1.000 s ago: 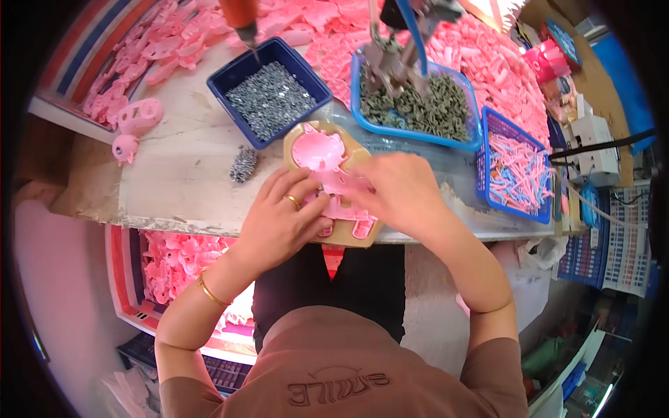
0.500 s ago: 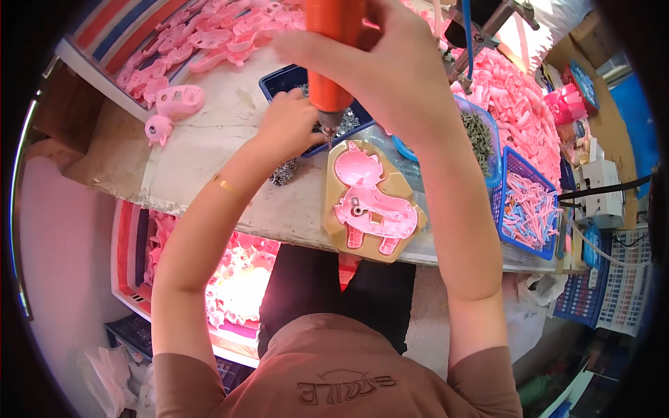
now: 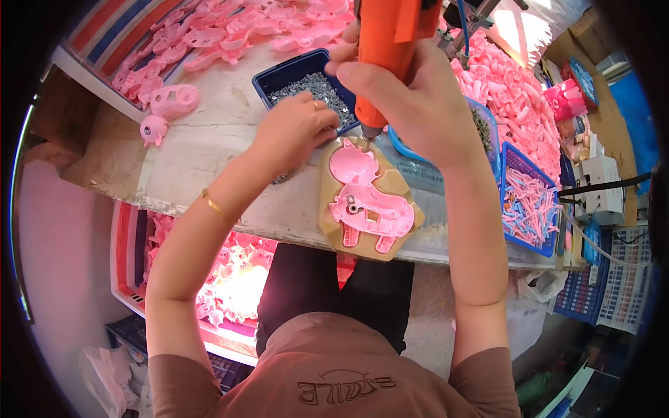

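My right hand is wrapped round an orange electric screwdriver, held upright with its bit pointing down. The bit hangs by the top edge of a tan fixture block; whether it touches is unclear. In the block lies a pink plastic animal-shaped toy shell, hollow side up, with a small metal ring part in its body. My left hand is just left of the bit, over the near edge of a dark blue tray of small screws. Its fingers are curled together, and anything in them is hidden.
Pink shell parts are heaped at the far left, with more at right. A blue basket holds pink and blue sticks beside a clear tub. A stand rises at the back. One pink toy piece lies at left.
The screwdriver in my right hand has moved right, and its bit is now farther from my left fingers. My left hand has turned slightly and now covers most of the loose screws on the table.
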The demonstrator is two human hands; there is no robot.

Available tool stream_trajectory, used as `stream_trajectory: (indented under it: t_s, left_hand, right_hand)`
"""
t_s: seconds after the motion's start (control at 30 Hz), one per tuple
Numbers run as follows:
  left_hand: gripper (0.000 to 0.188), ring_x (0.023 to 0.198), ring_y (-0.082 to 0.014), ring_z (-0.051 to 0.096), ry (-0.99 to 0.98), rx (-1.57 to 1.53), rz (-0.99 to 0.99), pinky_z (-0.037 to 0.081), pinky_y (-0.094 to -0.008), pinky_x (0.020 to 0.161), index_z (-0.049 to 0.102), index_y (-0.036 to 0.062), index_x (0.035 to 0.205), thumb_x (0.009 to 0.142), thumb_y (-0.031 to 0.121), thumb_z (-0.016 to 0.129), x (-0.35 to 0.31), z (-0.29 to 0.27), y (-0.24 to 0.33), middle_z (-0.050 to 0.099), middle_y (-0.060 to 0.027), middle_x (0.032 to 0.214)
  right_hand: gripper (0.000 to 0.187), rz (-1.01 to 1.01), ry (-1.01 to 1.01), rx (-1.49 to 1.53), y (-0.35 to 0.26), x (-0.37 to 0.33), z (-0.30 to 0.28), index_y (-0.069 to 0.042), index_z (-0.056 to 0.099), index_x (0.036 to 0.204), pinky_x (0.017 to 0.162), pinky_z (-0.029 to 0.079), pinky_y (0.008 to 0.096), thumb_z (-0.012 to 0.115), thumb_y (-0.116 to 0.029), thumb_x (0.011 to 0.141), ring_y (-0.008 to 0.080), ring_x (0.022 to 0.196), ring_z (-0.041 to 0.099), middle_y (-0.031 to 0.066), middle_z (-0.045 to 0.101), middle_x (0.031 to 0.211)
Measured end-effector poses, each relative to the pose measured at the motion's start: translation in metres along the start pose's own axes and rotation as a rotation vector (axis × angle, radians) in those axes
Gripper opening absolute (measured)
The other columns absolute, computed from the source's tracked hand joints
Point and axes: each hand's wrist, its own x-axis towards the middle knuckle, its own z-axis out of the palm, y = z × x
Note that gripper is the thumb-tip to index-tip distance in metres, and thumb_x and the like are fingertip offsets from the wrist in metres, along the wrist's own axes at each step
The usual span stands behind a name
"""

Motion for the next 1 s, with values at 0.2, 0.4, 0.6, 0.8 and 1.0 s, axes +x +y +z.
stream_trajectory:
  t_s: [0.2, 0.4, 0.6, 0.8, 1.0]
  left_hand:
    - [0.013, 0.087, -0.0268, 0.059, 0.062, -0.356, 0.004, 0.050, -0.0397, 0.075, 0.066, 0.0085, 0.087, 0.081, 0.019, 0.072, -0.014, -0.007, 0.062, 0.063, -0.0050, 0.084]
    - [0.014, 0.088, -0.0280, 0.059, 0.051, -0.439, 0.003, 0.050, -0.0405, 0.074, 0.065, 0.0068, 0.086, 0.079, 0.017, 0.073, -0.018, -0.007, 0.075, 0.062, -0.0066, 0.086]
    - [0.016, 0.089, -0.0304, 0.059, 0.052, -0.475, 0.019, 0.049, -0.0421, 0.074, 0.064, 0.0055, 0.089, 0.080, 0.015, 0.073, -0.023, -0.003, 0.084, 0.062, -0.0082, 0.089]
    - [0.024, 0.097, -0.0306, 0.058, -0.044, -0.529, -0.005, 0.049, -0.0420, 0.079, 0.062, 0.0046, 0.097, 0.079, 0.016, 0.074, -0.029, -0.002, 0.094, 0.062, -0.0097, 0.095]
    - [0.037, 0.104, -0.0274, 0.058, -0.056, -0.381, 0.080, 0.050, -0.0395, 0.088, 0.065, 0.0072, 0.109, 0.076, 0.020, 0.076, -0.035, 0.001, 0.101, 0.063, -0.0060, 0.107]
  right_hand:
    - [0.029, -0.046, -0.024, 0.232, 0.000, -0.025, 0.007, 0.005, 0.055, 0.111, 0.058, 0.043, 0.0237, 0.061, -0.007, 0.085, 0.0094, 0.062, 0.056, 0.0030, 0.058, 0.071]
    - [0.028, -0.059, 0.037, 0.149, 0.000, -0.037, 0.005, 0.007, 0.056, 0.107, 0.053, 0.042, 0.0218, 0.060, -0.008, 0.083, 0.0071, 0.054, 0.053, 0.0033, 0.058, 0.065]
    - [0.028, 0.032, -0.019, 0.342, 0.001, -0.046, -0.005, 0.000, 0.060, 0.102, 0.058, 0.048, 0.0241, 0.074, -0.011, 0.081, 0.0064, 0.066, 0.056, 0.0013, 0.059, 0.081]
    - [0.030, 0.111, 0.039, 0.344, -0.003, -0.056, -0.004, 0.001, 0.060, 0.103, 0.056, 0.049, 0.0243, 0.075, -0.008, 0.079, 0.0071, 0.063, 0.059, 0.0017, 0.060, 0.077]
    - [0.024, 0.083, 0.156, 0.181, 0.021, -0.090, -0.016, 0.002, 0.053, 0.107, 0.044, 0.036, 0.0213, 0.062, -0.002, 0.085, 0.0062, 0.047, 0.048, 0.0019, 0.055, 0.062]
